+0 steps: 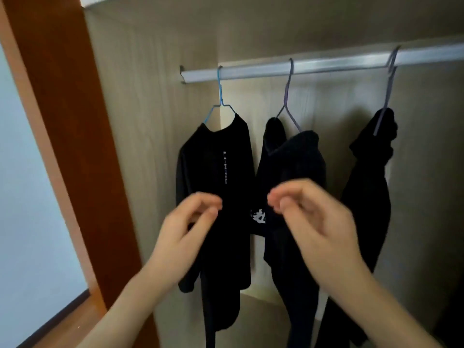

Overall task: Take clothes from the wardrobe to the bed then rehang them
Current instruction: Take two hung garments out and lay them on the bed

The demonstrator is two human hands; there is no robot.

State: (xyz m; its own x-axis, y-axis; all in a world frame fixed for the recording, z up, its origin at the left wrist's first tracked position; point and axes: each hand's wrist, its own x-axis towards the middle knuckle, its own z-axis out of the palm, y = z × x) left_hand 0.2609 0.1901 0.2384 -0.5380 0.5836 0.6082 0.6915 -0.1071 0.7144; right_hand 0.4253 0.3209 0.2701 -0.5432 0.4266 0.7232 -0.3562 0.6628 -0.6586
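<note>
Three black garments hang from a metal rail (pixel 313 66) inside the wardrobe. A black T-shirt (pixel 216 159) with small white lettering hangs on a blue wire hanger (pixel 220 96) at the left. A black top (pixel 293 167) with a white print low down is draped on a purple hanger (pixel 288 96) in the middle. A third dark garment (pixel 369 187) hangs bunched on a hanger at the right. My left hand (pixel 185 229) is raised in front of the T-shirt, fingers curled toward the thumb, holding nothing. My right hand (pixel 311 217) is up before the middle top, fingers curled, also empty.
The wardrobe's brown wooden door frame (pixel 62 121) stands at the left, with a pale wall (pixel 25 197) beyond it. Beige side and back panels (pixel 155 121) enclose the hanging space. The rail runs on past the right edge of the view.
</note>
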